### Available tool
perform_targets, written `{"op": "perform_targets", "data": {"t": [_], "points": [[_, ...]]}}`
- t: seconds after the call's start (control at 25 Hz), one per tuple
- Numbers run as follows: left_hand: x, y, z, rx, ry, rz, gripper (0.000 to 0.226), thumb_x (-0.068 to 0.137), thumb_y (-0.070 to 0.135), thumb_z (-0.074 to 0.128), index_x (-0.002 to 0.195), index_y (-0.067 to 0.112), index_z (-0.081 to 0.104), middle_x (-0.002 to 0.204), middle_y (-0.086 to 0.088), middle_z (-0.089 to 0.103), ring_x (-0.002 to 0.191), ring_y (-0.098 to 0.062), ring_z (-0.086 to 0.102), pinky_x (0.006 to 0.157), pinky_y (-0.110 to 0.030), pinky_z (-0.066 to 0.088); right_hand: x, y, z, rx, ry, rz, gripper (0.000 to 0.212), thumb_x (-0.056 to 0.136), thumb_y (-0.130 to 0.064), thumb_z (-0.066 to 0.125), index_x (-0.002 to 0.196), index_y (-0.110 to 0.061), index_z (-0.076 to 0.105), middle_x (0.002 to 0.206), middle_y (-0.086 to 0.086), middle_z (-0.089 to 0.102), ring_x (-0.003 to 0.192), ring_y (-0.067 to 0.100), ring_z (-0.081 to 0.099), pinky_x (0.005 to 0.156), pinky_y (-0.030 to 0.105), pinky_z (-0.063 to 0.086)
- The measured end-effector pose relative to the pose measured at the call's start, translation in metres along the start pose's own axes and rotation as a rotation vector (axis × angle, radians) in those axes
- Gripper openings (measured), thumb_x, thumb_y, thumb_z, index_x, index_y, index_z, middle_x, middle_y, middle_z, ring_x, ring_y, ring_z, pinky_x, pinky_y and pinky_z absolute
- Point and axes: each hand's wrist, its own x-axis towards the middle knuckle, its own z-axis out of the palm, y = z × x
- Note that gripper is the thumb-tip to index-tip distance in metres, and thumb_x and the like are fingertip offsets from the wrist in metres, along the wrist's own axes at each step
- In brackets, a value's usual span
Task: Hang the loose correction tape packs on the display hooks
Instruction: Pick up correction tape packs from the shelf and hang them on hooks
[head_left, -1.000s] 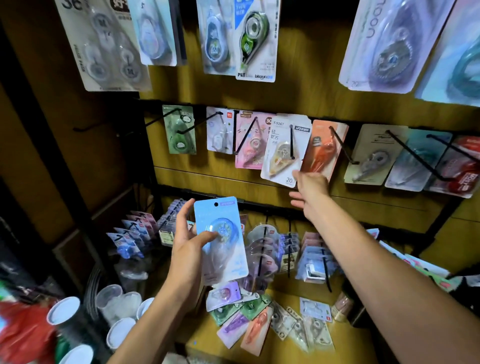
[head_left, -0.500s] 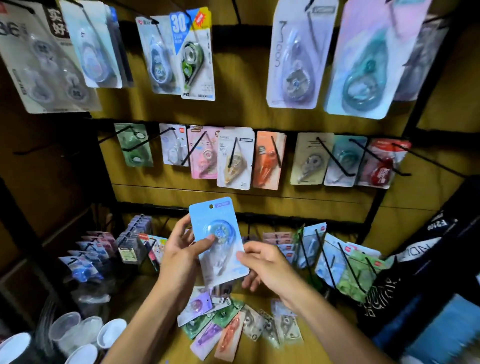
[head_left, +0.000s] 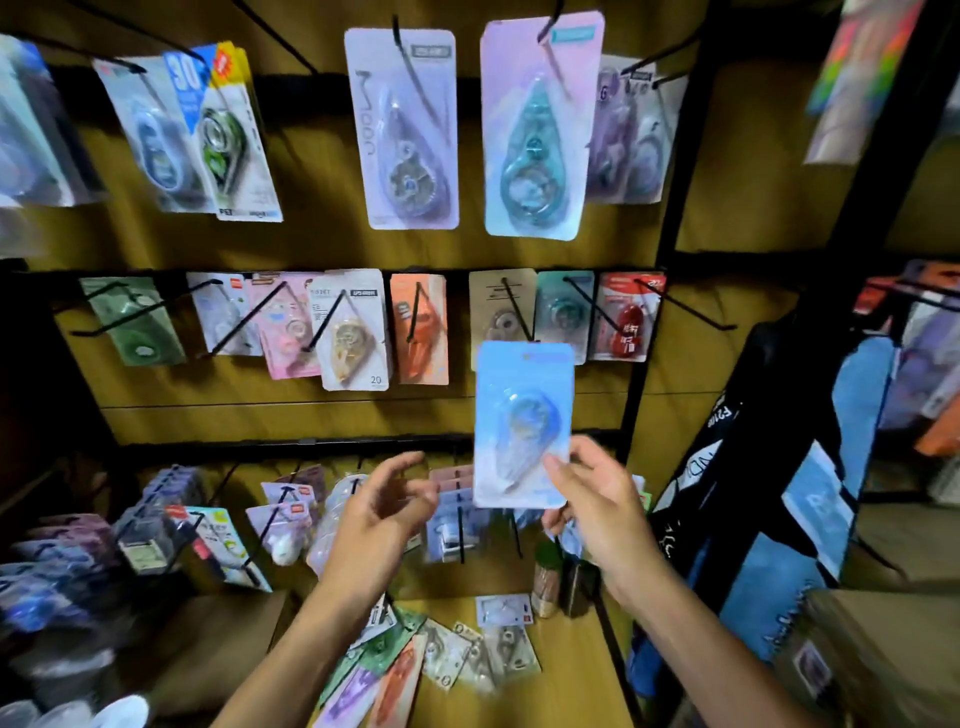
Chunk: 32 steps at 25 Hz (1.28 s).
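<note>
My right hand (head_left: 597, 499) grips the lower edge of a light blue correction tape pack (head_left: 522, 415) and holds it upright in front of the middle row of black display hooks (head_left: 519, 312). My left hand (head_left: 379, 514) hovers just left of it, fingers spread and holding nothing. Several loose packs (head_left: 441, 654) lie in a heap on the wooden shelf (head_left: 561, 691) below my hands. Other packs hang in three rows on the board, among them a large teal pack (head_left: 535, 135) directly above the held pack.
A black upright post (head_left: 670, 218) bounds the board on the right, with a dark and blue bag (head_left: 769, 519) hanging past it. Long hooks (head_left: 691, 312) jut out from the middle row. Small bottles (head_left: 561, 577) stand on the shelf. White cups (head_left: 119, 712) sit bottom left.
The blue pack passed from my left hand to my right and moved up and right. My left hand let go and opened. The view swung right and upward.
</note>
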Motion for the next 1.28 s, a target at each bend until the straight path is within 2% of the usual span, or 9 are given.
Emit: {"op": "perform_targets", "data": {"t": [0.16, 0.28, 0.4, 0.52, 0.72, 0.8, 0.92, 1.0, 1.28], "points": [[0.000, -0.021, 0.016, 0.212, -0.077, -0.029, 0.040, 0.088, -0.002, 0.065, 0.111, 0.030, 0.059, 0.103, -0.012, 0.065, 0.091, -0.019, 0.062, 0.077, -0.019, 0.051, -0.004, -0.019, -0.048, 0.032, 0.251, -0.136, 0.014, 0.099, -0.009, 0.051, 0.089, -0.014, 0.059, 0.074, -0.006, 0.069, 0.050, 0.007, 0.047, 0.043, 0.018, 0.039], [0.000, -0.030, 0.028, 0.293, -0.100, -0.066, 0.042, 0.088, -0.002, 0.064, 0.115, 0.029, 0.057, 0.105, -0.009, 0.064, 0.092, -0.018, 0.063, 0.072, -0.015, 0.049, -0.015, -0.025, -0.067, -0.010, 0.331, -0.180, 0.018, 0.099, -0.006, 0.050, 0.084, -0.012, 0.057, 0.064, -0.009, 0.063, 0.047, 0.005, 0.042, 0.040, 0.018, 0.034], [0.000, -0.038, 0.035, 0.398, -0.121, -0.061, 0.043, 0.088, 0.003, 0.066, 0.117, 0.032, 0.056, 0.105, -0.003, 0.065, 0.100, -0.019, 0.063, 0.083, -0.026, 0.050, -0.020, -0.023, -0.075, -0.057, 0.321, -0.123, 0.017, 0.098, -0.008, 0.051, 0.089, -0.015, 0.063, 0.063, -0.009, 0.066, 0.045, 0.007, 0.040, 0.040, 0.020, 0.029], [-0.001, -0.047, 0.034, 0.567, -0.144, -0.019, 0.044, 0.088, 0.015, 0.069, 0.124, 0.037, 0.054, 0.110, 0.003, 0.065, 0.102, -0.013, 0.063, 0.089, -0.032, 0.052, -0.017, -0.023, -0.079, -0.084, 0.326, -0.115, 0.017, 0.098, -0.011, 0.052, 0.090, -0.017, 0.065, 0.067, 0.003, 0.062, 0.051, 0.021, 0.036, 0.041, 0.024, 0.028], [-0.008, -0.053, 0.031, 0.690, -0.198, 0.022, 0.046, 0.091, 0.017, 0.064, 0.124, 0.044, 0.046, 0.120, 0.007, 0.060, 0.090, 0.003, 0.061, 0.071, -0.023, 0.052, -0.022, -0.026, -0.077, -0.051, 0.295, -0.118, 0.018, 0.097, -0.004, 0.050, 0.089, -0.012, 0.064, 0.064, -0.011, 0.067, 0.045, 0.002, 0.045, 0.040, 0.016, 0.032], [-0.010, -0.056, 0.029, 0.729, -0.220, 0.025, 0.049, 0.092, 0.017, 0.063, 0.127, 0.045, 0.043, 0.120, 0.009, 0.058, 0.095, 0.000, 0.059, 0.075, -0.024, 0.054, -0.023, -0.025, -0.075, -0.042, 0.291, -0.124, 0.017, 0.098, -0.006, 0.050, 0.091, -0.014, 0.064, 0.066, -0.010, 0.068, 0.045, 0.004, 0.044, 0.040, 0.017, 0.032], [-0.012, -0.062, 0.026, 0.838, -0.225, 0.046, 0.053, 0.091, 0.026, 0.064, 0.138, 0.035, 0.042, 0.121, 0.005, 0.062, 0.103, -0.011, 0.060, 0.088, -0.030, 0.053, -0.015, -0.026, -0.073, -0.042, 0.320, -0.110, 0.016, 0.099, -0.010, 0.051, 0.094, -0.018, 0.064, 0.068, -0.012, 0.069, 0.045, 0.007, 0.043, 0.039, 0.017, 0.033], [-0.016, -0.067, 0.026, 0.873, -0.240, 0.054, 0.054, 0.091, 0.027, 0.064, 0.140, 0.031, 0.042, 0.124, 0.006, 0.063, 0.106, -0.011, 0.060, 0.093, -0.029, 0.051, -0.009, -0.029, -0.071, -0.041, 0.329, -0.079, 0.016, 0.099, -0.011, 0.051, 0.094, -0.017, 0.064, 0.066, -0.013, 0.068, 0.044, 0.005, 0.044, 0.039, 0.016, 0.033], [-0.024, -0.083, 0.020, 0.860, -0.233, 0.017, 0.054, 0.089, 0.027, 0.067, 0.138, 0.031, 0.045, 0.126, 0.008, 0.062, 0.109, -0.012, 0.059, 0.094, -0.031, 0.050, -0.003, -0.030, -0.068, -0.046, 0.353, -0.054, 0.016, 0.098, -0.010, 0.051, 0.093, -0.016, 0.064, 0.066, -0.013, 0.070, 0.041, 0.001, 0.046, 0.038, 0.014, 0.032]]}}
